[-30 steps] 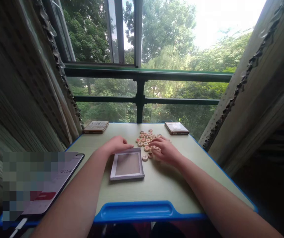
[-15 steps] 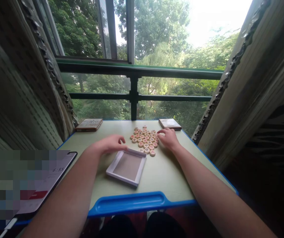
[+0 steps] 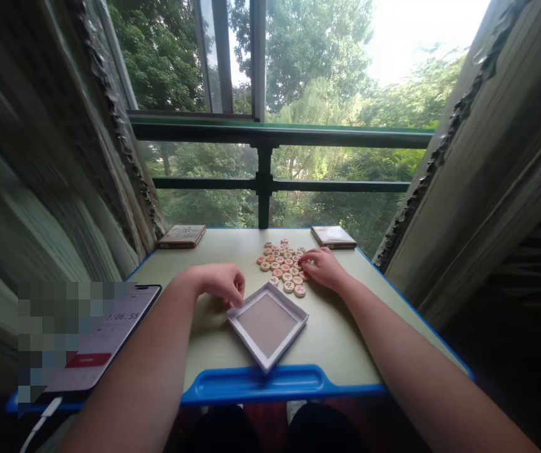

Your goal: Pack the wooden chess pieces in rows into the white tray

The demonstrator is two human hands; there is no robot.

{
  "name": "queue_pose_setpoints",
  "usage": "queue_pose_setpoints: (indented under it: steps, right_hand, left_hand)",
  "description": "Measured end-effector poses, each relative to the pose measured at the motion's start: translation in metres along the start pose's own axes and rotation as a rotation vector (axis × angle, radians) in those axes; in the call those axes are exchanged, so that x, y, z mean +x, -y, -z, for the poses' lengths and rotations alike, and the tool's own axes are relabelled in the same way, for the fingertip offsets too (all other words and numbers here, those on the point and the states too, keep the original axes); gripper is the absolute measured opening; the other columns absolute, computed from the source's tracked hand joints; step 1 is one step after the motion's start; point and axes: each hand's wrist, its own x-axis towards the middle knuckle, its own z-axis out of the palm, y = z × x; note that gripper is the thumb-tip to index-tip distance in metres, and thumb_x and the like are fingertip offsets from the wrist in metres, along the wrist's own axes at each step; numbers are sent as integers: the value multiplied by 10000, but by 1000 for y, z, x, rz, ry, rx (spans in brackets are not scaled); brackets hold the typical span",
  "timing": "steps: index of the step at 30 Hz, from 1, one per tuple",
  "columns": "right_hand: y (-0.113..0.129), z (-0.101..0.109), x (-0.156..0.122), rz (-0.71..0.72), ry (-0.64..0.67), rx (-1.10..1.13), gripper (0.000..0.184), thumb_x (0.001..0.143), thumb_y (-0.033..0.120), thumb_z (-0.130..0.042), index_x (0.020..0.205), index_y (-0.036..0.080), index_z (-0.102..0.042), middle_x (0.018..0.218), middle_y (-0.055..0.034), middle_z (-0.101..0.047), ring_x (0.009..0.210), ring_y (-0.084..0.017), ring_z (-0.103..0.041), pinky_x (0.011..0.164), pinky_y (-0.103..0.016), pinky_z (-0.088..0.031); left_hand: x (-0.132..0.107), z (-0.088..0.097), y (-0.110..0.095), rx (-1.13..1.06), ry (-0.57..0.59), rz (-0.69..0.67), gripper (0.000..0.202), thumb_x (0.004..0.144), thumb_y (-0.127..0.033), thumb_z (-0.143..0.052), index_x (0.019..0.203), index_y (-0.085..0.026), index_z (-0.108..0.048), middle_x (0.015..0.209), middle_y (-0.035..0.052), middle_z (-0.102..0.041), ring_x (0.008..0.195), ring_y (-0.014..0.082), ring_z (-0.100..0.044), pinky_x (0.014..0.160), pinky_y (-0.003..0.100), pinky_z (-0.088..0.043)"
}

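Note:
A shallow white box (image 3: 297,328), open at the top, lies turned cornerwise on the table in front of me. My left hand (image 3: 223,283) is curled at its left corner, the thumb and fingers closed on the wall there. Beyond the box spreads a cluster of round wooden Chinese chess pieces (image 3: 277,265) with red and dark characters, lying flat. My right hand (image 3: 324,267) is at the cluster's right edge, its bent fingers closed about a piece there. That hand partly covers the pieces under it.
Two flat boxes stand at the far corners of the table (image 3: 346,340), one on the left (image 3: 183,236) and one on the right (image 3: 334,236). A phone (image 3: 110,340) with a cable is at the left. A blue pen groove (image 3: 261,380) lines the near edge.
The white box has swung round and shifted right, its near corner now towards me. My left hand has curled in at its corner. My right fingers have drawn in on the pieces.

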Motion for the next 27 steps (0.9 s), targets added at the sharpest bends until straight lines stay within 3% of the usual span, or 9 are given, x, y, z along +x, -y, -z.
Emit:
queue_pose_setpoints:
  steps: [4,6,8,11,12,14,18,23,27]
  right_hand:
    - [-2,-2,2,2,1,-20,224,774,228,-525,866,225,-728,990,-28,-672,946,-213,-488,881,-331,-338]
    - [-4,-4,3,5,-9,-34,234,784,249,-527,907,224,-724,998,-35,-673,947,-213,-495,878,-330,-341]
    - [-5,-7,3,15,-23,-42,253,797,273,-526,959,227,-714,1034,-40,-666,960,-210,-503,880,-329,-344]
    - [-6,-9,3,46,-26,-44,259,811,283,-516,975,234,-711,1071,-39,-657,975,-203,-523,899,-336,-342]
    - [-6,-9,3,55,-18,-37,257,814,273,-510,964,231,-715,1066,-41,-660,971,-200,-532,903,-335,-346]
    - [-7,-8,4,61,-11,-12,265,815,252,-499,965,214,-715,1047,-50,-667,961,-196,-548,899,-323,-365]
    - [-13,-3,5,-53,-148,-17,319,812,245,-486,1056,177,-680,1130,-70,-630,1057,-225,-517,942,-327,-368]
    - [-18,-2,6,-196,-87,-81,342,829,284,-458,1065,160,-673,1117,-108,-642,1053,-238,-558,902,-319,-400]
    - [-9,0,4,-157,-27,-72,279,800,248,-480,927,183,-720,946,-79,-704,912,-211,-623,780,-265,-444]
  left_hand:
    - [-3,1,2,-103,173,126,309,504,-354,-713,731,-186,-586,576,21,-645,498,141,-551,435,208,-300]
    - [-2,2,3,-120,171,147,434,531,-498,-698,808,-185,-581,589,45,-653,452,144,-532,401,212,-248]
    - [4,1,1,-119,26,136,548,574,-630,-617,874,-173,-576,621,66,-656,458,152,-530,399,224,-250]
    - [19,-6,-5,-82,-419,11,608,598,-659,-576,956,-168,-575,769,68,-659,610,168,-569,489,244,-360]
    - [24,-9,-7,-65,-478,-77,592,602,-643,-584,966,-176,-587,831,62,-657,678,170,-573,546,247,-390]
    - [33,-14,-8,-47,-476,-197,541,649,-647,-531,868,-163,-633,812,51,-642,720,170,-559,605,253,-402]
    - [44,-19,-4,-13,-496,-189,587,685,-687,-453,740,-138,-655,666,29,-602,640,159,-522,580,259,-386]
    - [59,-19,2,23,-750,-265,535,752,-608,-430,956,-179,-676,985,65,-645,885,193,-565,811,283,-423]
    - [73,-20,7,-5,-741,-324,501,794,-528,-412,987,-155,-685,1143,88,-604,1054,210,-542,967,290,-370]
